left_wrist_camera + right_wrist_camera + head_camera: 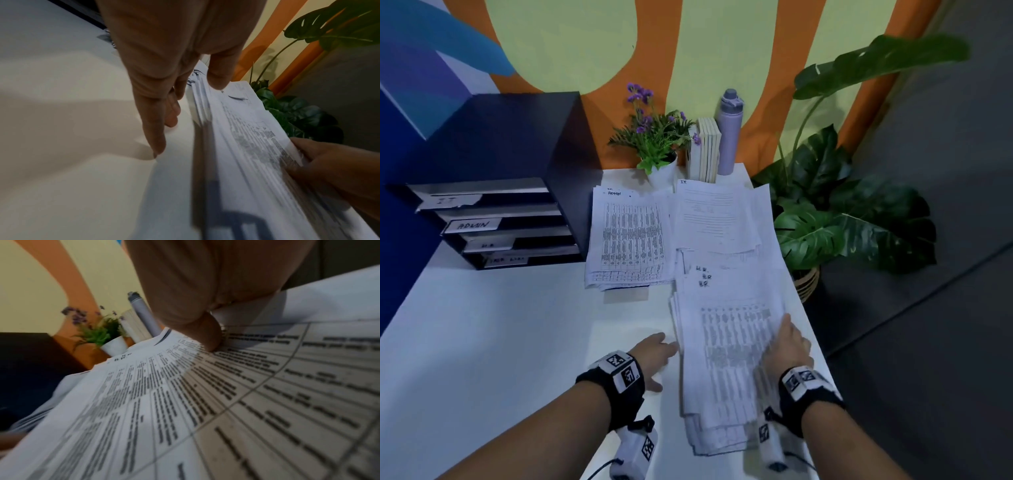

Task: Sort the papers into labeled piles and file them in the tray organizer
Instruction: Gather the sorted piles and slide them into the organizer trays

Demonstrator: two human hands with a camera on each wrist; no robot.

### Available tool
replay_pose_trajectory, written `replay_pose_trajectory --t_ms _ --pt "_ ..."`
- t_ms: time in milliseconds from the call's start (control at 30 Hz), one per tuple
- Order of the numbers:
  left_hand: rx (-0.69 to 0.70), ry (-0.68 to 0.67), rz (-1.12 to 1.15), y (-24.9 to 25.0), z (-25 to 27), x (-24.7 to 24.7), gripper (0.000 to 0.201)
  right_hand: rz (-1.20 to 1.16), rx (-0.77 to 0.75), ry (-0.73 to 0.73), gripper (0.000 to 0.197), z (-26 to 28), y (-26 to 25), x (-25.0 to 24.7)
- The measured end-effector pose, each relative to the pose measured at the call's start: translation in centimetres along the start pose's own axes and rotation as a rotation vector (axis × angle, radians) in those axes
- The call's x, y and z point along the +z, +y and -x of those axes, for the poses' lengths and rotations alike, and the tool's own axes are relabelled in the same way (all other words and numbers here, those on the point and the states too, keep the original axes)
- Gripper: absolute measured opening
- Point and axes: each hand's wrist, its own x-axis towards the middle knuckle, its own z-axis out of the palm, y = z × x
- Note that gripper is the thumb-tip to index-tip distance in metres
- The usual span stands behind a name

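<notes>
The H.R. pile (726, 346) of printed sheets lies at the near right of the white table (500, 342). My right hand (787, 346) grips its right edge, with the thumb (205, 334) pressed on the top sheet. My left hand (657, 353) is at the pile's left edge. Its fingers (156, 129) are straight on the table and its thumb (218, 76) is over the stack's edge (201, 110). The ADMIN pile (630, 236) and IT pile (715, 212) lie further back. The black tray organizer (510, 192) stands at the left with IT, ADMIN and H.R. labels.
A potted flower (659, 150), upright books (707, 150) and a lilac bottle (729, 133) stand against the back wall. A large leafy plant (842, 212) stands on the floor just past the table's right edge, close to my right hand.
</notes>
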Motion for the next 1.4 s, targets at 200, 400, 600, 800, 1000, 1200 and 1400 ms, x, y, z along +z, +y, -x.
replay_pose_trajectory --t_ms 200,400,600,800,1000,1200,1400 --pt "-0.042 -0.058 -0.017 -0.8 0.0 -1.7 0.021 -0.313 0.111 -0.007 0.071 1.5 -2.9 2.4" --pt "-0.052 0.064 0.016 -3.9 0.3 -7.4 0.053 -0.403 -0.102 -0.168 0.036 2.2 -6.4 4.0" --pt "0.131 0.207 0.325 -5.3 4.7 -14.5 0.050 -0.710 -0.494 -0.193 0.028 8.3 -15.5 2.6" --pt "0.619 0.418 0.448 -1.3 11.0 -20.8 0.050 -0.963 -0.710 -0.179 0.053 12.8 -22.9 0.4" --pt "0.706 0.419 0.405 -2.8 14.2 -22.8 0.071 -1.056 -0.761 -0.171 0.054 14.8 -24.4 2.6" --pt "0.819 0.534 0.511 -3.3 15.3 -23.1 0.096 -1.014 -1.111 0.011 0.080 16.1 -25.5 2.2" --pt "0.847 0.695 0.660 -0.8 15.3 -22.9 0.037 -0.845 -1.232 0.126 0.067 16.2 -26.6 1.9"
